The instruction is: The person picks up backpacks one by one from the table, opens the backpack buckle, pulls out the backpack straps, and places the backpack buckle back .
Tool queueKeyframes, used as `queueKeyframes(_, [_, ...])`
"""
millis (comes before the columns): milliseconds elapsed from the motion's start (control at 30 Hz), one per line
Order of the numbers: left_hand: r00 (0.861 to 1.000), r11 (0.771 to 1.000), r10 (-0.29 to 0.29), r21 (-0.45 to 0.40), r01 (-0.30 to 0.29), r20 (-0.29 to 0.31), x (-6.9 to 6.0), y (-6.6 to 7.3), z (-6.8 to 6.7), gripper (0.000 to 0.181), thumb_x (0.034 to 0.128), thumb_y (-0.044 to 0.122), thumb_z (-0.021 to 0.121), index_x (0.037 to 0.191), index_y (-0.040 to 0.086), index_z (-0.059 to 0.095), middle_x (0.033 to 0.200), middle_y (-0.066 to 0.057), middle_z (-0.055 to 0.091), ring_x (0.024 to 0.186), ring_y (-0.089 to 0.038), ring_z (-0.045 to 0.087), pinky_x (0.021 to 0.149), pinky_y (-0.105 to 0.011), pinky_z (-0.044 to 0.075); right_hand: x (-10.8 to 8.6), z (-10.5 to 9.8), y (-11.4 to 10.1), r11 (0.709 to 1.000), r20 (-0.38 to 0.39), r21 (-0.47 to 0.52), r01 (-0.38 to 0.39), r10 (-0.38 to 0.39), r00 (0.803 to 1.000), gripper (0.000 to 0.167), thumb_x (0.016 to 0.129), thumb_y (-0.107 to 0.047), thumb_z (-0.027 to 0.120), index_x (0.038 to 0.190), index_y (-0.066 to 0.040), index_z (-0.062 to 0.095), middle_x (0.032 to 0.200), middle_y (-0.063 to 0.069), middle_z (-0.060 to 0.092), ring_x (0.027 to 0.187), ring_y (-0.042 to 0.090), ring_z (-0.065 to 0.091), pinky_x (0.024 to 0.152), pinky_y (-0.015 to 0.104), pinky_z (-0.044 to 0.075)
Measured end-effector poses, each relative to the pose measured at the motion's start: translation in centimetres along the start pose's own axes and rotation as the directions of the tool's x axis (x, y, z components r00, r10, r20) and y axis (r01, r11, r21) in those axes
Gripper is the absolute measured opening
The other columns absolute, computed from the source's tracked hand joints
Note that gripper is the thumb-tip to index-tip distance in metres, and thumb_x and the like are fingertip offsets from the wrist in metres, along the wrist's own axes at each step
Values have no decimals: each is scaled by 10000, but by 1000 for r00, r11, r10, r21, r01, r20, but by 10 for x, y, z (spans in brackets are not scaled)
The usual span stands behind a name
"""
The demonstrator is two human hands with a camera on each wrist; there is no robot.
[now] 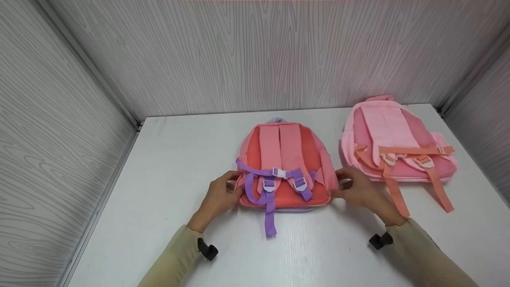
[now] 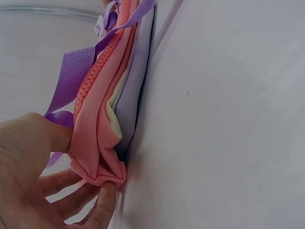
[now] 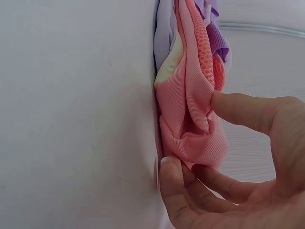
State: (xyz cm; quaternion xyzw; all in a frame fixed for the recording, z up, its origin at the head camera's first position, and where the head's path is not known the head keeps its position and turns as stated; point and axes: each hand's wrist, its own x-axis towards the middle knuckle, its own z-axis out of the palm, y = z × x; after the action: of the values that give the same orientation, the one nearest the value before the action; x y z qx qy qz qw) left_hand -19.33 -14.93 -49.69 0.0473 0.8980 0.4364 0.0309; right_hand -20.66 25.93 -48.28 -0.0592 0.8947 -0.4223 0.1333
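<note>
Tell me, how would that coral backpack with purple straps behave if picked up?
The coral backpack would probably flop, since its fabric sides crease where the left hand and right hand pinch them. It looks thin, so it may be light and is unlikely to roll. The loose purple strap would likely dangle.

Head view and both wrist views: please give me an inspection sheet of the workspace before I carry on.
Surface: white table, a few tiny dark specks showing.
Job's things: coral backpack, lying with its shoulder-strap side up; purple straps lie over it, one end reaching past its bottom edge.
Clutter: pale pink backpack with orange straps, to the right, not held.
Grips: left grip pinches the coral backpack's lower left corner; right grip pinches its lower right.
Cables: nothing seen.
Surroundings: grey wood-grain panels behind and at both sides.
</note>
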Motion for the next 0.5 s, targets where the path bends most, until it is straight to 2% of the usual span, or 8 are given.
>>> queueKeyframes(300, [998,997,62,-36,-61,12,-4,5,12,439,992,162,721,1424,137,648,1337,-111,699,1024,-221,686,812,-351,596,-16,-9,11,999,-17,5,47,-47,999,642,896,-377,879,1378,-44,614,1331,194,660,1184,368,655,1018,535,576])
queueKeyframes(500, [997,996,72,-47,-70,31,-7,6,10,444,990,177,733,1423,142,645,1344,-92,692,1022,-204,678,833,-347,586,-22,-12,13,999,-18,19,45,-44,999,675,909,-368,867,1422,-22,600,1366,207,652,1204,370,647,1023,537,571])
